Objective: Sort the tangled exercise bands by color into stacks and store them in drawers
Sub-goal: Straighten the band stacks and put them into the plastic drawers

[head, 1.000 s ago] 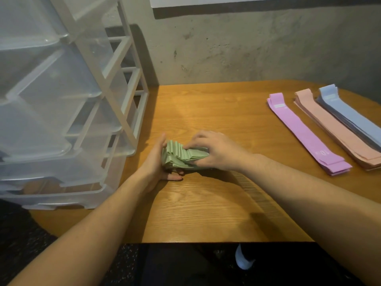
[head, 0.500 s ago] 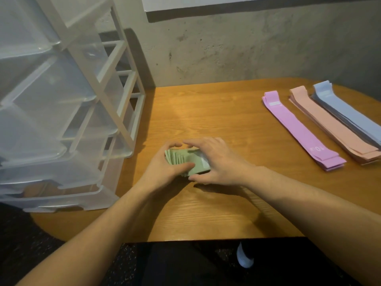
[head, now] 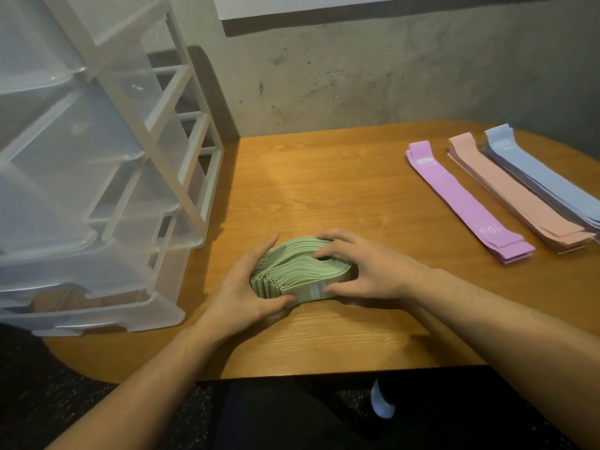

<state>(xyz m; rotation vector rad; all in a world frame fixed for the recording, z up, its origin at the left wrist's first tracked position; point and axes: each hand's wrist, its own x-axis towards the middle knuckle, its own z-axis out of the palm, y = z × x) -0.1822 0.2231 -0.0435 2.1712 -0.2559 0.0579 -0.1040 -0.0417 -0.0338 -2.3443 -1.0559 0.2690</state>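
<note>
Green band bundle (head: pixel 300 271): folded, on the wooden table (head: pixel 324 190), pressed between your left hand (head: pixel 242 293) at its 9 o'clock and right hand (head: pixel 367 267) at 3, fingers curled around it. Purple stack (head: pixel 467 203), peach stack (head: pixel 516 196), blue stack (head: pixel 545 180): 2 o'clock. Clear drawer unit (head: pixel 97 190): 10 o'clock.

Wooden table, concrete wall, dark floor

Orange-brown wood-grain table (head: pixel 341 196) with a rounded edge, far side pushed against a grey concrete wall (head: pixel 373 79) that is pitted and stained. White panel or frame edge (head: pixel 292 6) at the top of the wall, dark band under it. Dark speckled floor (head: pixel 48 401) below the table's near-left edge. Small light-blue/white object (head: pixel 381 405) low at the near edge, too unclear to identify.
</note>
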